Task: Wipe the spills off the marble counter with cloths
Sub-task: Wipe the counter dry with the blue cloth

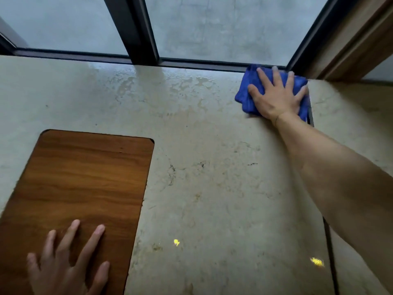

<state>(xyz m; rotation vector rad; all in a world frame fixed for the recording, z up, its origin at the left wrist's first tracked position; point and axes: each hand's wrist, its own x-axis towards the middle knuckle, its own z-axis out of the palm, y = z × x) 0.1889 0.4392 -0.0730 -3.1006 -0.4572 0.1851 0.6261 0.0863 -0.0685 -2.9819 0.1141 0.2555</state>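
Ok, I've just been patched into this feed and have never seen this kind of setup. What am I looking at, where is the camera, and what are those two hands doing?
There is no machine here. A person is working bare-handed, and the single picture comes from a wide-angle camera worn on their head, looking forward and down. The pale surface is the marble counter, running up to a dark-framed window. The right hand reaches to the far right corner and presses flat, fingers spread, on a bunched blue cloth lying on the counter. The left hand rests open on a brown wooden panel set into the counter and holds nothing. Wet patches glisten near the window. Two small yellow spots lie near the front edge.
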